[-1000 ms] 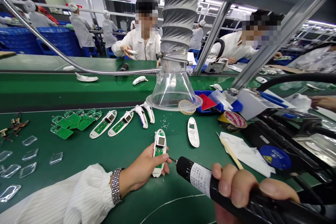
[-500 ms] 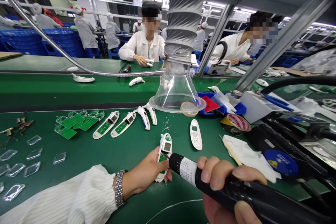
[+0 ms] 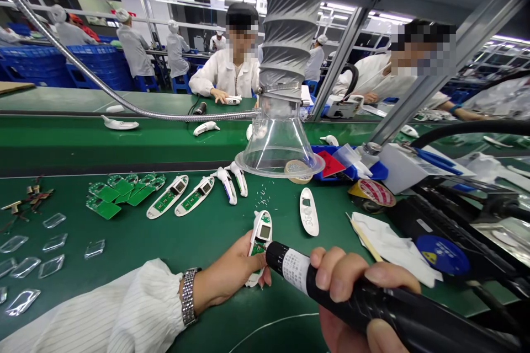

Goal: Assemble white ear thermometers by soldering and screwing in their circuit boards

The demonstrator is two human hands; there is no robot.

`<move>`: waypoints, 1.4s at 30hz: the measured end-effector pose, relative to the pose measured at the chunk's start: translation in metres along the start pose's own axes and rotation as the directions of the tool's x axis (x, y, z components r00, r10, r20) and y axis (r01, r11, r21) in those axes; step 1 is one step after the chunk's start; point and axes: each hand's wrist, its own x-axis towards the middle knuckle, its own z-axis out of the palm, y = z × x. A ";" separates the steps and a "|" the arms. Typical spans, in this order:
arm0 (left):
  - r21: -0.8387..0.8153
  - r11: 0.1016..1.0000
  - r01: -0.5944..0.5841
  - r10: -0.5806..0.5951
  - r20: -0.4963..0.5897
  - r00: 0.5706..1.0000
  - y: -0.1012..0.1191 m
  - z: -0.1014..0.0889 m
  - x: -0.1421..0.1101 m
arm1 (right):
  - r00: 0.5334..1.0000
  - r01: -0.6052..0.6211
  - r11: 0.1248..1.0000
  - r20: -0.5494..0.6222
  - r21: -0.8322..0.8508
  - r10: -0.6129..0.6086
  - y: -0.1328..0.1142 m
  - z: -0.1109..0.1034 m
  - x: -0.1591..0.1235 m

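Note:
My left hand [image 3: 238,265] is closed around an opened white thermometer housing [image 3: 261,226], its green circuit board and small grey display facing up. In my right hand [image 3: 351,287] is a black electric screwdriver [image 3: 393,309] with a white printed label. The screwdriver's nose lies over the right side of the housing, by my left thumb; its tip is hidden. Just beyond the housing, tiny screws [image 3: 261,196] are scattered on the green mat. A white housing shell [image 3: 309,212] rests to the right. Two housings with boards [image 3: 194,197] lie at the left, beside two assembled white units [image 3: 226,185].
Green circuit boards [image 3: 105,193] and clear plastic lenses [image 3: 53,242] lie at the left. A clear extraction hood [image 3: 279,149] hangs over the bench. Right stand a blue tray [image 3: 376,171], tape roll [image 3: 372,194] and white cloth [image 3: 397,248]. Co-workers sit beyond the green conveyor [image 3: 165,146].
The white units on the conveyor have shifted left. Across the bench, a co-worker has lowered the piece in hand, and another at the right has leaned over. My hands have hardly moved.

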 end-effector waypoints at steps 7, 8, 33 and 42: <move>0.003 1.000 -0.007 0.007 0.020 1.000 0.002 0.001 -0.001 | 1.000 0.014 1.000 0.003 -0.015 -0.014 -0.003 -0.001 -0.001; 0.004 1.000 -0.007 0.007 0.019 1.000 0.003 0.001 -0.001 | 1.000 0.013 1.000 0.003 -0.013 -0.013 -0.002 -0.001 0.000; 0.185 0.981 -0.057 0.053 0.027 0.998 -0.003 -0.001 -0.003 | 0.997 0.072 0.997 0.024 -0.016 -0.072 0.011 0.006 0.000; 0.182 0.983 -0.035 0.035 0.006 0.999 -0.004 -0.002 -0.001 | 0.998 0.064 0.998 -0.001 0.000 -0.064 0.009 0.009 -0.002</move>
